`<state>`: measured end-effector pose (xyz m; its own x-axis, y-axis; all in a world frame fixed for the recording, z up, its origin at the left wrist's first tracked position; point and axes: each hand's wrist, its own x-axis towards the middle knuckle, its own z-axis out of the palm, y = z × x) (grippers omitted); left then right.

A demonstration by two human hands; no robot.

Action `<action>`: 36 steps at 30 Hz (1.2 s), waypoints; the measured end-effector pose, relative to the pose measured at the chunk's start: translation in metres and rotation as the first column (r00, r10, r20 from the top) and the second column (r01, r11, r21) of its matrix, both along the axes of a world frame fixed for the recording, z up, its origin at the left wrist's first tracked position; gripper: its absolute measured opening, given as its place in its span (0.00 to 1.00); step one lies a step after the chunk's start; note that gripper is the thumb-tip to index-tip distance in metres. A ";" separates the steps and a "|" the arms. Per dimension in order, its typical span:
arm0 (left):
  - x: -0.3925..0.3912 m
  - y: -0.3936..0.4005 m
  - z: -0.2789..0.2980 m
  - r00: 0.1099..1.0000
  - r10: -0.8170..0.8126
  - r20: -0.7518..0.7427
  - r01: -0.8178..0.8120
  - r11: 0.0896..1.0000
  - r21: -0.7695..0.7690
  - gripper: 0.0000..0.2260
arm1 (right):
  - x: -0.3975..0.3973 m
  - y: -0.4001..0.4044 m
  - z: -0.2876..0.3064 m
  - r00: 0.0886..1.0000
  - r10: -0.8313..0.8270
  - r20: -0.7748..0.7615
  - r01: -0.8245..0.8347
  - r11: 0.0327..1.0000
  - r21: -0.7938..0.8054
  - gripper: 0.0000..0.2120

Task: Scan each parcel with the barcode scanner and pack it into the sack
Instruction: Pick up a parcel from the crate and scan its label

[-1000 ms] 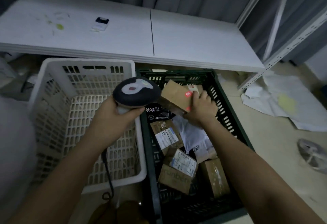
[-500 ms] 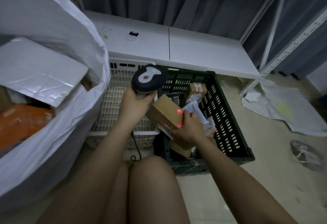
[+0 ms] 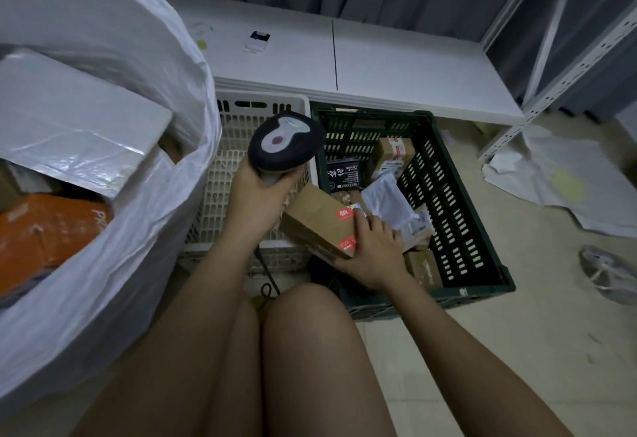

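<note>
My left hand point(image 3: 262, 195) grips the handle of the black barcode scanner point(image 3: 286, 143), held over the white crate. My right hand point(image 3: 374, 250) holds a brown cardboard parcel point(image 3: 319, 224) with red stickers, lifted between the two crates just under the scanner. The big white sack point(image 3: 113, 195) stands open at the left, with a silvery wrapped parcel point(image 3: 72, 126) and an orange one point(image 3: 44, 229) inside it. The dark green crate point(image 3: 475, 229) holds several more parcels: brown boxes, a black packet and a white bag.
A white slotted crate point(image 3: 234, 147) stands between the sack and the green crate. Behind them runs a low white shelf point(image 3: 396, 60) with a small device on it. My knees fill the foreground. White sheets point(image 3: 565, 181) lie on the floor at the right.
The view has swung left and pulled back, bringing the sack into sight. My right hand lifted the brown parcel out of the green crate and toward me. The red scan spot is gone.
</note>
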<state>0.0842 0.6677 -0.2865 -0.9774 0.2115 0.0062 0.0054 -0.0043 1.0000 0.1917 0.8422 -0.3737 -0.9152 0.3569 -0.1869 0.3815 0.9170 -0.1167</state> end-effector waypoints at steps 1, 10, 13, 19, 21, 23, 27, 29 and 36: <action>0.000 0.001 0.000 1.000 0.004 -0.003 -0.004 1.000 0.006 0.23 | -0.001 0.002 -0.001 0.999 -0.031 -0.043 0.032 0.999 0.005 0.56; 0.002 -0.002 -0.004 1.000 0.009 -0.023 -0.009 1.000 -0.028 0.25 | -0.011 -0.006 -0.004 0.953 -0.142 -0.267 0.151 0.988 0.014 0.39; 0.001 -0.003 -0.005 1.000 0.010 -0.012 -0.011 0.999 -0.044 0.25 | -0.002 -0.002 0.002 0.952 -0.096 -0.290 0.056 0.988 -0.145 0.23; 0.005 -0.001 -0.006 1.000 0.011 0.002 -0.011 0.997 -0.080 0.25 | -0.003 0.006 0.009 0.981 -0.118 -0.154 0.053 0.925 -0.376 0.20; 0.007 -0.001 -0.006 1.000 0.006 0.004 -0.005 0.997 -0.080 0.25 | -0.006 0.008 0.012 0.975 -0.165 -0.150 0.094 0.915 -0.392 0.28; 0.008 -0.002 -0.007 1.000 0.007 0.003 -0.007 0.996 -0.089 0.25 | -0.007 0.009 0.014 0.967 -0.228 -0.111 0.169 0.907 -0.386 0.39; 0.007 -0.002 -0.008 1.000 0.007 0.003 -0.007 0.995 -0.104 0.26 | -0.010 0.009 0.011 0.951 -0.310 0.013 0.287 0.863 -0.416 0.48; 0.007 -0.002 -0.008 1.000 0.006 0.001 -0.005 0.993 -0.116 0.26 | -0.010 0.008 0.012 0.942 -0.334 0.021 0.301 0.819 -0.489 0.45; 0.009 -0.001 -0.003 1.000 0.008 0.002 -0.007 0.994 -0.114 0.24 | -0.001 0.023 0.005 0.942 -0.330 0.060 0.280 0.676 -0.682 0.45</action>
<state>0.0935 0.6663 -0.2897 -0.9789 0.2034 -0.0201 0.0022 0.1093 0.9940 0.1909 0.8650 -0.3682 -0.7970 0.4197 -0.4343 0.5943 0.4168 -0.6878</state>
